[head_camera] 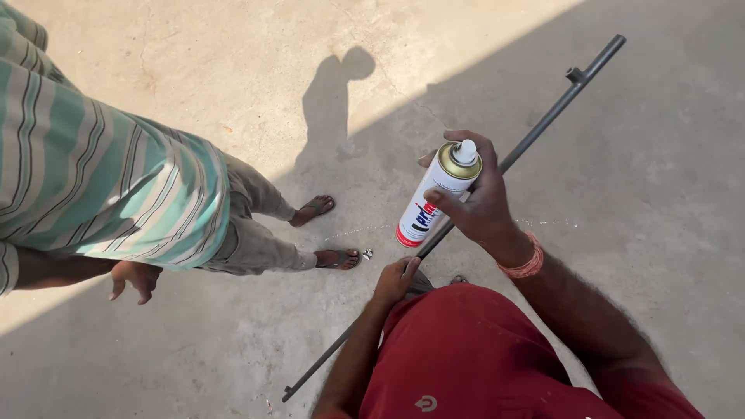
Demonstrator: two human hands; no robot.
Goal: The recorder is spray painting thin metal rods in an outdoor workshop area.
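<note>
My right hand (477,203) grips a white spray can (431,203) with a gold shoulder and a white nozzle, held tilted above the rod. A long thin dark metal rod (543,124) runs diagonally from the lower left to the upper right, with a small fitting near its far end. My left hand (396,279) is closed around the rod near its middle. A red thread band sits on my right wrist. My red shirt fills the bottom of the view.
Another person in a green striped shirt and grey trousers (248,225) stands at the left in sandals, one hand (133,278) hanging down. A small shiny object (368,254) lies by that person's foot. The floor (660,233) is bare concrete, partly sunlit.
</note>
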